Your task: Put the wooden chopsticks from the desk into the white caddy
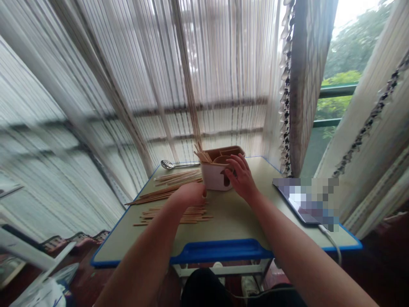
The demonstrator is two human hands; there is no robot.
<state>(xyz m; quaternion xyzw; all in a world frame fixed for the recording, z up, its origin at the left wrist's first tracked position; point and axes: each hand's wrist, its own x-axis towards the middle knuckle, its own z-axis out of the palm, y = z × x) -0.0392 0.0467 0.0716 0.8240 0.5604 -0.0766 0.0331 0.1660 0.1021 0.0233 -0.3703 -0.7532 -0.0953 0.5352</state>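
Observation:
A white utensil holder [213, 177] with a brown divided inside stands toward the back of the small table. Several wooden chopsticks [204, 156] poke up from its left compartment. My right hand [242, 177] grips the holder's front right, fingers curved at the rim and thumb on the front wall near a dark cutout. Low beside the holder's left front corner, my left hand [191, 194] is curled palm down; what its fingers hold, if anything, is hidden. Loose chopsticks [159, 195] lie behind and left of it, and a nearer row of shorter-looking sticks [191, 218] passes partly under my left forearm.
A metal slotted spoon [166, 164] lies at the table's back left. Chopsticks in what looks like clear wrapping [179, 175] lie before it. A tablet-like device [295, 202] with a white cable [332, 241] rests at the right. The table [236, 221] has blue edging; curtains [223, 64] hang behind.

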